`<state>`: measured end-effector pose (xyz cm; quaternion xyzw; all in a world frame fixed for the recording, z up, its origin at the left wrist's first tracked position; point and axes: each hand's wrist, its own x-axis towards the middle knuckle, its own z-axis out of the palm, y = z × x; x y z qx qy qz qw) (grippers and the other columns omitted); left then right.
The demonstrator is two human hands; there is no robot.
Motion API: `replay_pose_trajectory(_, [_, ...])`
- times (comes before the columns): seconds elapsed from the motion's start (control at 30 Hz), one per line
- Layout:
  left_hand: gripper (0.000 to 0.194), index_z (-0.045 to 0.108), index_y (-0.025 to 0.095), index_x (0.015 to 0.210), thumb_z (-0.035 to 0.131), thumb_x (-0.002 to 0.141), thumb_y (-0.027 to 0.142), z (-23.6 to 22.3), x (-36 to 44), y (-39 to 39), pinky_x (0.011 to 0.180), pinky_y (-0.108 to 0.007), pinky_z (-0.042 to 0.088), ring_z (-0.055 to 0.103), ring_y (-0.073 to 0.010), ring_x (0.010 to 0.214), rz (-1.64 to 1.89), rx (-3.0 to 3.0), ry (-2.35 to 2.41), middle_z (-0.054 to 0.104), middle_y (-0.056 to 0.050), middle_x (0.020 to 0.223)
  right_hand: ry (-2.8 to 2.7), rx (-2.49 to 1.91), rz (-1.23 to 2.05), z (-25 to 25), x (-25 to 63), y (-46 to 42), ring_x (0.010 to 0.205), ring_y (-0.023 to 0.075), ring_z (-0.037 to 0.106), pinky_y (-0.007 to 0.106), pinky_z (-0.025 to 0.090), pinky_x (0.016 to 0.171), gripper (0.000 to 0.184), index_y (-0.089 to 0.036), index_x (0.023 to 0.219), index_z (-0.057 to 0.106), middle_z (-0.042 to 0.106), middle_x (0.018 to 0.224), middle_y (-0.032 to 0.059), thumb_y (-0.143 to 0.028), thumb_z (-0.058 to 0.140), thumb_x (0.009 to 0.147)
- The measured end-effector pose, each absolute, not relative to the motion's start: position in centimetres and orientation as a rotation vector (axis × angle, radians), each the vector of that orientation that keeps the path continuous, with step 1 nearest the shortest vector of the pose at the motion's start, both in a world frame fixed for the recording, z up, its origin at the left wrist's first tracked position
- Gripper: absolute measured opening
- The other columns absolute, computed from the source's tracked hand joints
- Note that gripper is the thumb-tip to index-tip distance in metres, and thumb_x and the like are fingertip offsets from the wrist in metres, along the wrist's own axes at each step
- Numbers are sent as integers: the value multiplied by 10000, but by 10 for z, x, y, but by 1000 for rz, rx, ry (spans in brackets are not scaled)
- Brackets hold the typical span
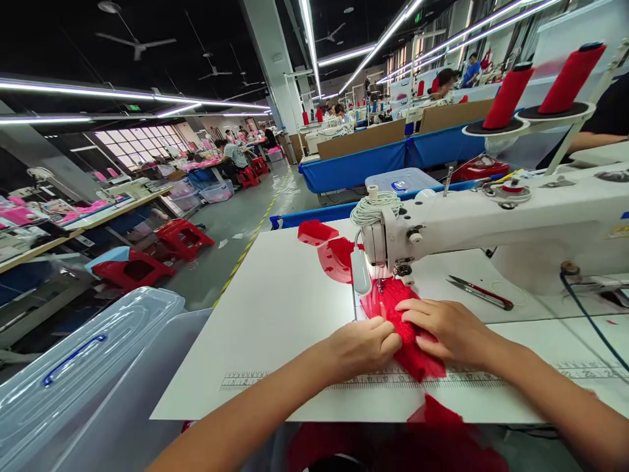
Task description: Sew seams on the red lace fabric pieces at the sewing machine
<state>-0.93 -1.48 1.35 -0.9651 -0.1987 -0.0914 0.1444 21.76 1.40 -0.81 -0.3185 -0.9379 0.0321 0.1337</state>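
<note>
A piece of red lace fabric (403, 328) lies under the needle area of a white sewing machine (442, 219). My left hand (366, 344) is closed, pinching the fabric's left edge just in front of the needle. Fingers spread, my right hand (449, 331) rests flat on the right part of the same fabric. Behind and left of the needle, more red cut pieces (337, 261) lie on the white table (275, 314). Thread snips (480, 292) lie to the right, beneath the machine arm.
Two red thread cones (540, 92) stand on a holder behind the machine. A printed ruler (246, 380) runs along the table's front. Red fabric (437, 426) hangs below the front edge. A lidded plastic bin (93, 367) stands at left; other people sit at machines farther off.
</note>
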Motion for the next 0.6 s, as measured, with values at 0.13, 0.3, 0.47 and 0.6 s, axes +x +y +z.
replay_pose_trajectory(0.13, [217, 573, 155, 751, 422, 880, 67, 4, -3, -11, 517, -265, 357, 455, -145, 605, -256, -2818, -848, 506, -15, 686, -2582, -1043, 132, -16, 216, 21, 752, 159, 629, 250, 437, 602, 304, -251, 934, 602, 697, 998, 15, -65, 425, 771])
replay_pose_trajectory(0.3, [187, 592, 164, 751, 480, 822, 33, 1, -6, -7, 548, -213, 369, 479, -113, 628, -313, -2884, -992, 489, 13, 679, -2334, -1064, 335, -11, 223, 23, 715, 143, 624, 251, 451, 609, 281, -245, 834, 602, 692, 973, 13, -86, 371, 822])
replay_pose_trajectory(0.47, [170, 584, 159, 738, 505, 882, 114, 13, -8, -8, 602, -193, 390, 480, -98, 659, -391, -2955, -1012, 490, 16, 712, -2501, -903, 764, 4, 220, 11, 613, 113, 599, 240, 479, 581, 531, -286, 1289, 508, 638, 1209, 37, -148, 517, 777])
replay_pose_trajectory(0.6, [102, 640, 178, 830, 540, 851, 168, 10, -11, -10, 579, -222, 370, 447, -115, 635, -382, -2945, -981, 492, 16, 719, -2423, -900, 941, 9, 214, 14, 607, 121, 601, 233, 464, 569, 285, -250, 1077, 624, 686, 1006, 20, -189, 482, 838])
